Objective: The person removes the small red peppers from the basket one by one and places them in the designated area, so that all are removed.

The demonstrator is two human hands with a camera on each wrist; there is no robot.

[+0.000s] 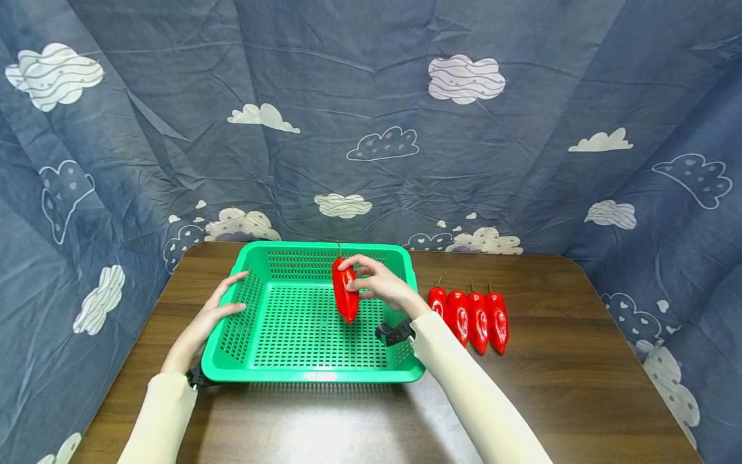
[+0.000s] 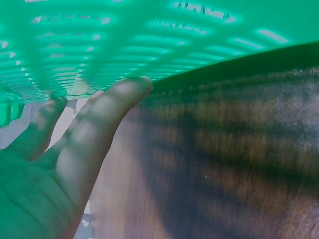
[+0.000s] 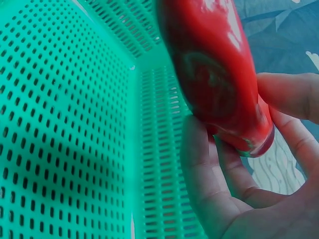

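In the head view my right hand (image 1: 379,283) holds a glossy red chili pepper (image 1: 346,293) above the inside of a green plastic basket (image 1: 313,376). The pepper hangs with its stem toward the back and its tip toward me. The right wrist view has the thumb and fingers (image 3: 199,169) pinching the pepper (image 3: 214,64) near one end. My left hand (image 1: 205,322) is at the basket's left rim, fingers nearly straight and reaching over it. Seen from the left wrist, these fingers (image 2: 94,129) lie against the slotted outer wall (image 2: 124,45).
Several more red peppers (image 1: 478,322) lie side by side on the brown wooden table (image 1: 556,341), right of the basket. One is partly covered by my right sleeve. A blue curtain (image 1: 371,180) with cloud prints hangs behind and beside the table.
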